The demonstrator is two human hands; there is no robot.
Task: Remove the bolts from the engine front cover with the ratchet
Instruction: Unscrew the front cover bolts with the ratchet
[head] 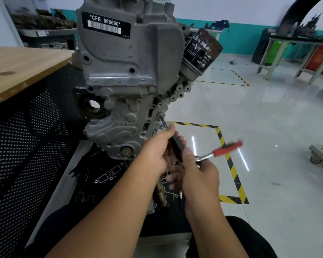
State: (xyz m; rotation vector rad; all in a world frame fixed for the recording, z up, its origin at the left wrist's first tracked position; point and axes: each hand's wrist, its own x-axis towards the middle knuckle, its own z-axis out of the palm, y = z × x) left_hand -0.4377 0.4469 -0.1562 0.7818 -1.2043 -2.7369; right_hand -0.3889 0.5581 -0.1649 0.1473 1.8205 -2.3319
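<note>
The grey engine front cover stands upright in the middle of the head view. A bolt sits at its right edge, and a thin extension bar runs from it down into my hands. My left hand grips the dark shaft of the bar just below the bolt. My right hand holds the head end of the ratchet, whose red handle points up and right and is blurred.
A wooden-topped bench with a perforated black side stands at the left. A black oil filter juts from the engine's right side. Loose gaskets and small parts lie on the dark tray below. Yellow-black floor tape marks the glossy floor.
</note>
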